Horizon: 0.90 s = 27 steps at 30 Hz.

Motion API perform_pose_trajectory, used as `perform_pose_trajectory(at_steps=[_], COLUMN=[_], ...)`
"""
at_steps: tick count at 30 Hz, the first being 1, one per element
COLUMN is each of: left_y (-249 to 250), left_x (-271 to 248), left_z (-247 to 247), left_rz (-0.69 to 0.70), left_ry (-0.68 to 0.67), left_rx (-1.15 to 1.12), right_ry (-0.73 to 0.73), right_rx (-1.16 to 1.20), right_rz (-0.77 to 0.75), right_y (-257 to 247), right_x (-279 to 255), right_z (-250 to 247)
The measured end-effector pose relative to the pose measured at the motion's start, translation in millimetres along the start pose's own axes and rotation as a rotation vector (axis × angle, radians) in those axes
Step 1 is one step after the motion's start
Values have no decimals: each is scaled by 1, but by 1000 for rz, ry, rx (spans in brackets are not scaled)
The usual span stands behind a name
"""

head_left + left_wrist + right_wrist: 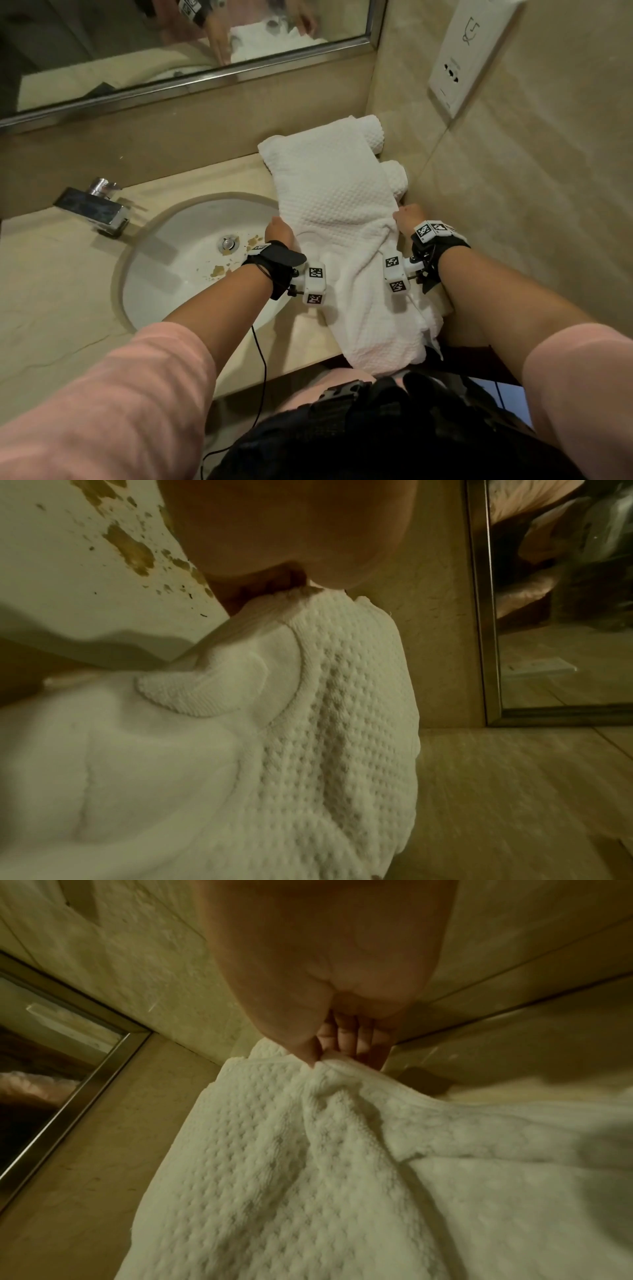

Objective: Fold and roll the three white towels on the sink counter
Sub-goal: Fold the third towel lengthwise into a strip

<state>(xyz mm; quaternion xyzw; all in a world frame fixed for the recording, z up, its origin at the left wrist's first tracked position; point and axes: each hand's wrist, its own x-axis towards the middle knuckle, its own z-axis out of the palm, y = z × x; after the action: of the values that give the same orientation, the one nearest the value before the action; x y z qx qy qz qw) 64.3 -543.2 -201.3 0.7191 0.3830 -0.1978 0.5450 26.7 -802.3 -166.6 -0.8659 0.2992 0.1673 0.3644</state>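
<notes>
A white waffle-weave towel (329, 192) lies stretched along the counter right of the sink, its near end hanging over the front edge. My left hand (279, 229) pinches its left edge, seen close in the left wrist view as fingers closed on the towel (308, 723). My right hand (407, 217) pinches the right edge, and the right wrist view shows its fingers (342, 1042) bunching the towel (274, 1164). Two rolled white towels (375, 135) (397, 176) lie against the right wall, partly covered by the spread one.
A round white sink (191, 260) with brown stains and a chrome faucet (99, 205) sit to the left. A mirror (137, 41) runs along the back wall. A wall socket plate (469, 58) is on the right wall. A black cable (260, 363) hangs over the counter's front edge.
</notes>
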Motion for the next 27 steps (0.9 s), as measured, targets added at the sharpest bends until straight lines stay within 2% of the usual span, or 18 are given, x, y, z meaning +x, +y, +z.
perform_pose_trajectory(at_steps=[1, 3, 7, 10, 13, 20, 24, 27], left_y=[-1, -3, -12, -21, -38, -68, -87, -99], left_x=[-4, -9, -15, -17, -23, -47, -72, -92], left_z=[0, 0, -2, -4, -3, -3, 2, 8], left_rz=[-27, -22, 78, 124, 114, 74, 39, 32], left_ry=[-68, -146, -218, -292, -339, -428, -473, -441], left_rx=[-91, -96, 64, 139, 162, 119, 181, 226], right_ry=[20, 72, 45, 91, 175, 72, 115, 121], right_rx=[14, 283, 246, 205, 26, -214, -193, -192], right_rz=[18, 69, 121, 70, 19, -88, -98, -103], right_y=[4, 6, 22, 44, 65, 83, 80, 82], right_x=[0, -13, -38, -54, -68, -85, -86, -86], right_z=[3, 3, 13, 25, 38, 52, 56, 50])
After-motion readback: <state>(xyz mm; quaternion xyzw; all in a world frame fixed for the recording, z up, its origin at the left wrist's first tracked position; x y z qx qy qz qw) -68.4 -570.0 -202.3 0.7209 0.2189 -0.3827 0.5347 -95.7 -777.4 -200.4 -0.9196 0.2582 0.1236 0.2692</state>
